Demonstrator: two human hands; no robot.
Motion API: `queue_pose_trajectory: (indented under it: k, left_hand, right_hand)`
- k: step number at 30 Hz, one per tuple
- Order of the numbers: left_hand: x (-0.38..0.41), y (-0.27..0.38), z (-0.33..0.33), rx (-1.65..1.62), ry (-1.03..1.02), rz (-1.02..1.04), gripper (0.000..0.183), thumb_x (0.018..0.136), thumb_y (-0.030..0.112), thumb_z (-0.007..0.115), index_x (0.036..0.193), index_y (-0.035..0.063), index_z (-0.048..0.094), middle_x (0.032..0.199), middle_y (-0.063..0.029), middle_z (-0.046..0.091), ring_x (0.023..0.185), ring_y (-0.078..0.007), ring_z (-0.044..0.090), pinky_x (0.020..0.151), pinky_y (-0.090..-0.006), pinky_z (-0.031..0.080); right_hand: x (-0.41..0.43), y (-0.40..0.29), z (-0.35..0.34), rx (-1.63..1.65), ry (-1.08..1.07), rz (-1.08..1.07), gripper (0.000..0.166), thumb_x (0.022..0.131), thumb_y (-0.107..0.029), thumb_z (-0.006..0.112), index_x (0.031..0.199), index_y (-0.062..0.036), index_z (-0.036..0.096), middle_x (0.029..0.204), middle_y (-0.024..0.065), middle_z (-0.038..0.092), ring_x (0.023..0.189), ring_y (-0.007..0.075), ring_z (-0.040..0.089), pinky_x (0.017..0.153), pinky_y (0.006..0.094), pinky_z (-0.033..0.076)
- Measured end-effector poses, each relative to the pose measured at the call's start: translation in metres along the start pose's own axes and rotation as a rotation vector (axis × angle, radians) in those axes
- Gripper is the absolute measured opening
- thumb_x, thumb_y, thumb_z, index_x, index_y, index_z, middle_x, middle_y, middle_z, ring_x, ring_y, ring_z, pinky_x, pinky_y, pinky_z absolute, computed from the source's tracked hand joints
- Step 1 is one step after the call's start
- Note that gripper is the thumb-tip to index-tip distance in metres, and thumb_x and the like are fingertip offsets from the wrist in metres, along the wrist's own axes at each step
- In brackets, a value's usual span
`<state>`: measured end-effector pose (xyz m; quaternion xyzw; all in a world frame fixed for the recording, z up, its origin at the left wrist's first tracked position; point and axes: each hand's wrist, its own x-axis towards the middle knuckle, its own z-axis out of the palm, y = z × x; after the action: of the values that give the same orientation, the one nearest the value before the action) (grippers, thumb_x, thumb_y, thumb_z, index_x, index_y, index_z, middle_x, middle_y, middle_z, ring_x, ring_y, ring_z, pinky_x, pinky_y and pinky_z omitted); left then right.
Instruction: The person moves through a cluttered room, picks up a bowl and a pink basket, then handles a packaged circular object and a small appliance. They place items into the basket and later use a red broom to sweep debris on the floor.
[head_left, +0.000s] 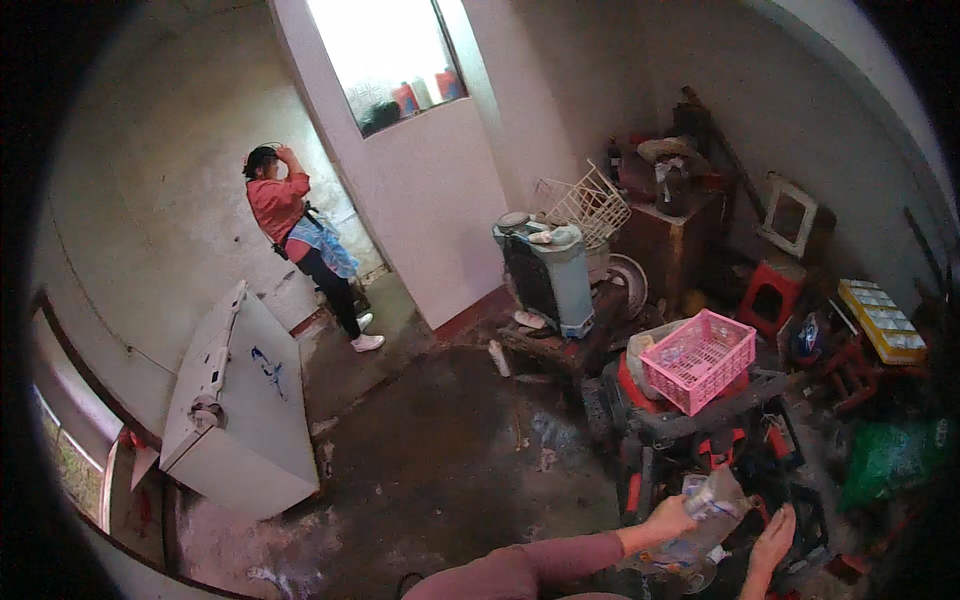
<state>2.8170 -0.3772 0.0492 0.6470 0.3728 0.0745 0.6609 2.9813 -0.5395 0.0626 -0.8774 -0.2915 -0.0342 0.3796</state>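
At the lower right, my left hand (673, 517) is shut on a clear plastic item (705, 501), perhaps a bag or a bottle; blur hides its exact kind. To the right of it my right hand (775, 534) is held up with its fingers extended, and nothing shows in it. Below and between the hands is a heap of mixed small items (682, 559), too blurred to name one by one. Just beyond the hands stands a dark-framed stand (675, 427), with a pink plastic basket (699, 361) on top.
Another person (281, 210) stands by the far wall, arms raised to the head. A white chest freezer (259, 405) is at the left. A knapsack sprayer (551, 274), a wire basket (589, 201), a red plastic stool (772, 296) and a green sack (889, 457) crowd the right side.
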Motion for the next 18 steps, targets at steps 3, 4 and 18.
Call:
queue_pose_trajectory:
  k: [3, 4, 18]
  left_hand:
    - [0.001, -0.003, 0.016, 0.079, 0.022, 0.131, 0.048, 0.057, 0.014, 0.068, 0.101, -0.0036, 0.056, 0.081, -0.0166, 0.062, 0.076, -0.0239, 0.061, 0.068, -0.0344, 0.047]
    - [-0.004, 0.005, 0.022, 0.068, 0.012, 0.141, 0.047, 0.058, 0.012, 0.068, 0.101, -0.0032, 0.057, 0.084, -0.0138, 0.063, 0.077, -0.0214, 0.060, 0.069, -0.0335, 0.046]
    - [-0.001, 0.022, -0.025, -0.762, 0.009, 0.007, 0.041, 0.062, -0.005, 0.067, 0.101, -0.0022, 0.056, 0.093, -0.0103, 0.061, 0.082, -0.0236, 0.059, 0.073, -0.0358, 0.048]
  right_hand:
    - [-0.020, -0.081, 0.007, 0.119, -0.035, -0.538, 0.033, 0.089, -0.018, 0.037, 0.112, 0.0038, 0.049, 0.117, 0.0201, 0.049, 0.110, 0.0334, 0.045, 0.094, 0.0393, 0.033]
    - [-0.025, -0.082, 0.011, -0.023, -0.133, -0.738, 0.033, 0.090, -0.018, 0.036, 0.112, 0.0036, 0.049, 0.118, 0.0190, 0.049, 0.110, 0.0321, 0.045, 0.093, 0.0390, 0.034]
    - [-0.066, 0.080, -0.008, 0.711, -0.122, 0.464, 0.029, 0.085, -0.025, 0.056, 0.098, -0.0001, 0.059, 0.089, 0.0030, 0.060, 0.084, 0.0116, 0.053, 0.076, 0.0262, 0.043]
